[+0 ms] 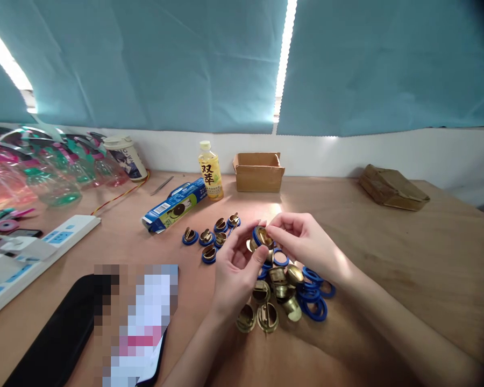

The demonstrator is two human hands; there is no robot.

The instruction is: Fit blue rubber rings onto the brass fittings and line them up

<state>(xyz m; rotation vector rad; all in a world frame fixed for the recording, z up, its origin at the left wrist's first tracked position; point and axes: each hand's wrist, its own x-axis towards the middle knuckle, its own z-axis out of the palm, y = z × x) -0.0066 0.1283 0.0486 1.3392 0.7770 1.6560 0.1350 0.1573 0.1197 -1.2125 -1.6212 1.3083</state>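
Between my two hands is a round brass fitting (263, 236) with a blue ring around it, its hollow side turned up. My left hand (237, 269) grips it from the left, thumb in front and fingers behind. The thumb and fingertips of my right hand (302, 236) pinch its right edge. Below my hands lies a pile of loose brass fittings (267, 316), some tipped on their sides. Several loose blue rings (315, 309) are heaped at the pile's right. Left of my hands stand several brass fittings (190, 235) seated in blue rings.
Behind are a blue snack box (175, 206), a yellow drink bottle (211, 172) and an open cardboard box (258, 174). A folded paper bag (393, 188) lies at the right. Leftward are a phone (145, 322), a black case (56, 333), a power strip (44, 252) and spray bottles (52, 185).
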